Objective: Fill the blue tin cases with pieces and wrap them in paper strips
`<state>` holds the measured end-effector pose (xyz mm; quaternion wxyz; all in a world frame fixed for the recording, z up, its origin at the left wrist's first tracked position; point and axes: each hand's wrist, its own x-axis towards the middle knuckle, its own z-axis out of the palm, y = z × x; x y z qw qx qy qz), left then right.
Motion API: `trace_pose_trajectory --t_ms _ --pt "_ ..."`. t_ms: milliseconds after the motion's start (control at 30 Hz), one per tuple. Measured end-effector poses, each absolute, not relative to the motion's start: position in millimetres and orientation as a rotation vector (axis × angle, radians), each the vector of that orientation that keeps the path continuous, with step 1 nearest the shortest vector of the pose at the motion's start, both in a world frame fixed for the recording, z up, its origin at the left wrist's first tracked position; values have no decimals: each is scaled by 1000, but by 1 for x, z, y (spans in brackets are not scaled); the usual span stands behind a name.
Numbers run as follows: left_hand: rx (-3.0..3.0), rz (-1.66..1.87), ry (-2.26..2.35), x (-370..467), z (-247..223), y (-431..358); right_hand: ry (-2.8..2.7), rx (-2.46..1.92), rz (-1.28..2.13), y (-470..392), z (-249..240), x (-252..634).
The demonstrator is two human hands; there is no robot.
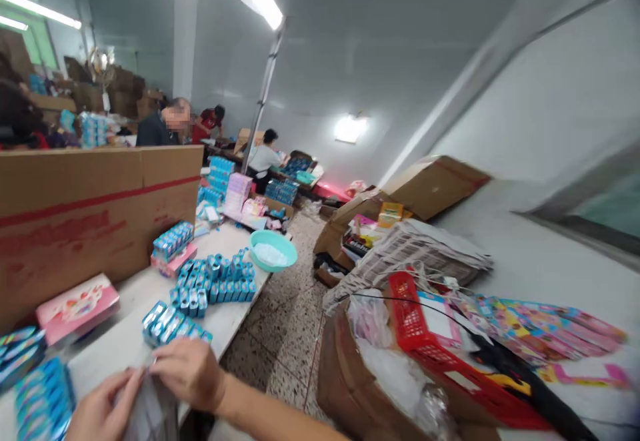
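Note:
At the bottom of the view, my left hand (106, 406) pinches a whitish, thin sheet or bag (147, 407) from its left side. My right hand (193, 371) reaches in from the right, its fingers closed at the top edge of the same whitish thing. Just beyond my right hand, a row of small blue boxes (173, 324) lies on the white table (127, 301). More blue boxes (43, 397) stand to the left of my left hand. What the whitish thing is cannot be made out.
A tall cardboard sheet (100, 221) borders the table's left. Pink box (77, 307), grouped blue boxes (215, 281) and a turquoise basin (273, 251) stand on the table. Right are a carton (345, 374) and red basket (450, 361). Several people work farther back.

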<state>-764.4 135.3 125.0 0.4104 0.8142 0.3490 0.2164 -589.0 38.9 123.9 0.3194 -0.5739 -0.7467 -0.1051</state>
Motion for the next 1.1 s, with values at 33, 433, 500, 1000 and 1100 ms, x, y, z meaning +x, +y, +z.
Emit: trace_pose_trajectory --t_ms 33,433,500,1000,1100 --pt "2048 532 901 -766 135 127 -1902 -1486 -247 35 125 -595" --pt "2141 480 1137 -801 160 125 -1667 -1303 132 15 138 -604" --pt "2107 467 1162 -811 160 133 -1613 -1354 141 18 136 -604" --pt "2009 406 1144 -805 168 102 -1926 -1274 -118 38 118 -627" --pt "1948 412 1149 -805 161 101 -1921 -1251 -162 34 116 -626"
